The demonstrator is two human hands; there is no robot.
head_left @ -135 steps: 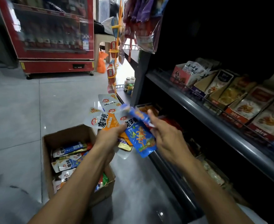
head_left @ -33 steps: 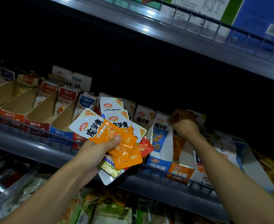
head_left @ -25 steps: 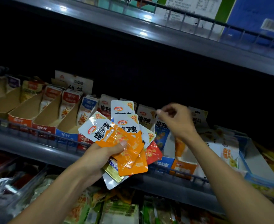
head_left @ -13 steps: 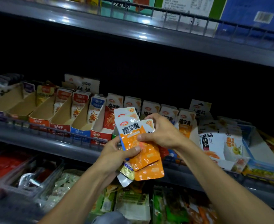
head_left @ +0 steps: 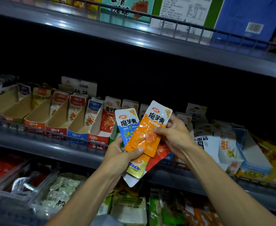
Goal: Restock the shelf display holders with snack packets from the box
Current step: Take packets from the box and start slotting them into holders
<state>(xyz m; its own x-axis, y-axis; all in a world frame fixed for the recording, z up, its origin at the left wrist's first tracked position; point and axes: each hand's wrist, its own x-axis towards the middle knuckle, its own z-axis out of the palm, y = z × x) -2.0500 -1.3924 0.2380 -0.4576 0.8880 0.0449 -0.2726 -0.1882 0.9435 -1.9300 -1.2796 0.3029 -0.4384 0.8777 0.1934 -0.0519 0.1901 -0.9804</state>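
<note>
Left hand [head_left: 119, 156]: grip clamped on a fanned stack of packets [head_left: 134, 167], thumb pressed across the front, held before the front edge of the middle shelf [head_left: 55, 149]. Right hand [head_left: 174, 136]: thumb and fingers pinch the top orange packet [head_left: 147, 134] at its right side; it overlaps a blue packet [head_left: 125, 126] in the stack. Behind, a row of cardboard holders [head_left: 57, 121] stands along the shelf's wire rail [head_left: 36, 129], the left ones holding few packets. Bagged goods lie on the lower shelf [head_left: 174, 178].
</note>
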